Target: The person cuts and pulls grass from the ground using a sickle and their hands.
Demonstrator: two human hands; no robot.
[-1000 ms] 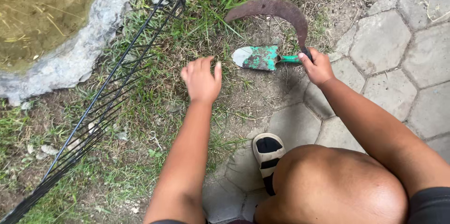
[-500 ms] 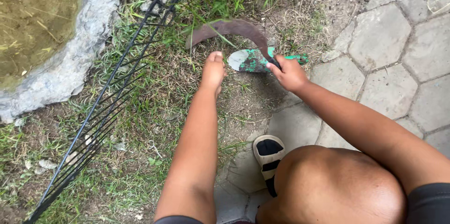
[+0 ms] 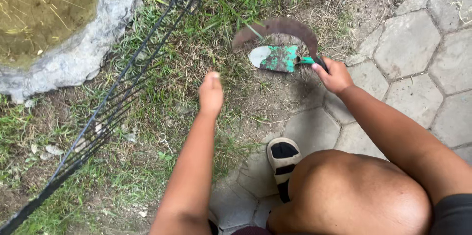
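Note:
My right hand [image 3: 334,75] grips the handle of a rusty curved sickle [image 3: 278,27], whose blade arcs left over the patchy grass. Under the blade lies a small trowel [image 3: 278,58] with worn green paint, flat on bare soil. My left hand [image 3: 211,92] reaches down to the dry grass left of the trowel, fingers curled together and pointing down; it seems to hold nothing. My bare knee [image 3: 354,193] and a sandalled foot [image 3: 282,159] are at the bottom.
A black wire fence [image 3: 123,82] runs diagonally from top centre to bottom left. Behind it is a stone rim [image 3: 83,53] around murky water [image 3: 44,9]. Hexagonal paving stones [image 3: 418,43] cover the right side.
The sickle swung left toward my left hand, then back right. My left hand has drawn back and to the left, away from the blade and trowel.

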